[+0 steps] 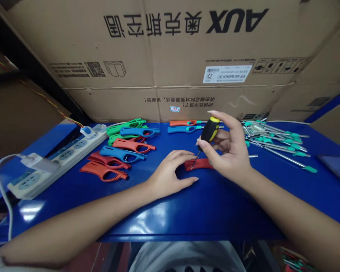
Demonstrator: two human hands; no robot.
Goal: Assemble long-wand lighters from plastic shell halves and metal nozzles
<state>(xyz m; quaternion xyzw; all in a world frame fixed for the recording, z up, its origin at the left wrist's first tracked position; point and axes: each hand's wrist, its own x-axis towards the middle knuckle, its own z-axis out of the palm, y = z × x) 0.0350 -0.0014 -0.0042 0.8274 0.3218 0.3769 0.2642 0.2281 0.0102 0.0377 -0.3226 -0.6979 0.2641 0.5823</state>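
Note:
My right hand (232,151) grips a black and yellow screwdriver (210,130) by its handle, shaft slanting down to the left. The screwdriver's tip meets, or is just over, the left end of a red utility lighter (200,164) lying on the table. Part of that lighter is hidden behind my right hand, and a metal tube end shows to the right of it. My left hand (170,172) rests at the lighter's left end, with fingers on the far side and thumb on the near side, spread apart. Whether its fingertips touch the lighter I cannot tell.
Several red, blue and green lighter casings (107,172) lie at the left, beside a white power strip (65,155). Two lighters with metal tubes, one orange (183,123), one blue (181,129), lie at the back. Metal tubes with green ends (280,139) are piled right. A cardboard box (158,68) stands behind.

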